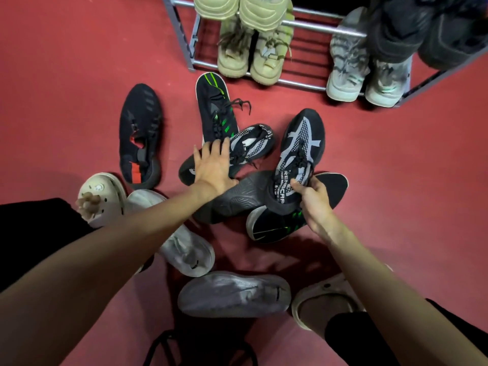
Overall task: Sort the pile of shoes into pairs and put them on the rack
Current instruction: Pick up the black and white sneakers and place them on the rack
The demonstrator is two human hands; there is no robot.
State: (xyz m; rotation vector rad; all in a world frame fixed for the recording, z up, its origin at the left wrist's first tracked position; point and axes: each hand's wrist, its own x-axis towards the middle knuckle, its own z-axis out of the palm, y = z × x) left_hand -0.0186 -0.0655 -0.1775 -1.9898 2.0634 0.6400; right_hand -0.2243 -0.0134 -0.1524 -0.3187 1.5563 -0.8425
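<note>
A pile of shoes lies on the red floor before a grey metal rack (311,25). My right hand (313,196) grips the heel collar of a black-and-grey mesh sneaker (301,143), toe pointing away. My left hand (214,165) lies flat, fingers spread, on the matching black-and-grey sneaker (250,143), which rests on its side. Beside them are a black sneaker with green stripes (215,104), its mate (274,225) under my right hand, and a black shoe lying sole-up (243,196).
A black-and-red shoe (140,133) lies to the left. Nearer me are two grey sneakers (232,294) (184,249) and two white clogs (103,191) (327,297). The rack holds beige boots (248,56), grey sneakers (367,72) and dark shoes (422,27).
</note>
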